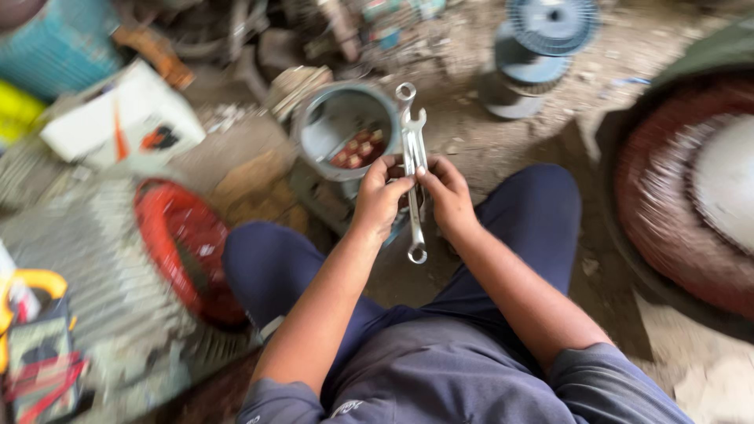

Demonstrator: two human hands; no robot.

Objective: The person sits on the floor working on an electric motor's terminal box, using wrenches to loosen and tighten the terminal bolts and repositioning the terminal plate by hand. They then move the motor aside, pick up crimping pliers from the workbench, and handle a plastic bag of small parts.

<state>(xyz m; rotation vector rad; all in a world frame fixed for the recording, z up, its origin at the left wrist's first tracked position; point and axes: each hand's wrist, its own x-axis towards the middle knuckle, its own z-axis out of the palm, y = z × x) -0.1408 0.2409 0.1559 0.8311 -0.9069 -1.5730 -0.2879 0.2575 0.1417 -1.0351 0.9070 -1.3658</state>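
far left was motion-blurred: a teal drum [55,47] cut off by the top edge, something yellow [16,110] below it, too smeared to name. a white carton [118,122] with orange marks lay tilted on the ground. bottom-left corner held a yellow-handled tool [27,286] over red and dark clutter, cut off by the frame, couldn't make out what it was. a red ring-shaped part [177,243] sat just beside the person's left knee, its lower arc hidden behind the thigh.

centre: a grey round motor housing [345,129] stood open, reddish copper windings [357,149] visible inside; its near rim was hidden behind the hands. left hand [381,196] was closed around two combination spanners [412,157] held together, fingers wrapped on the shafts about mid-length. right hand [448,192] pinched the same shafts from the other side, fingertips closed on the metal, touching the left hand's. the spanners stood roughly upright in front of the housing, above the gap between the knees: one ring end and one open end up top, one ring end hanging below the hands. the second lower end was hidden, couldn't tell its type.

right: a blue wire spool [542,47] stood on the dirt floor [487,141], top cut off. far right a large round stator with copper-red winding [683,196] ran out of frame, blurred.
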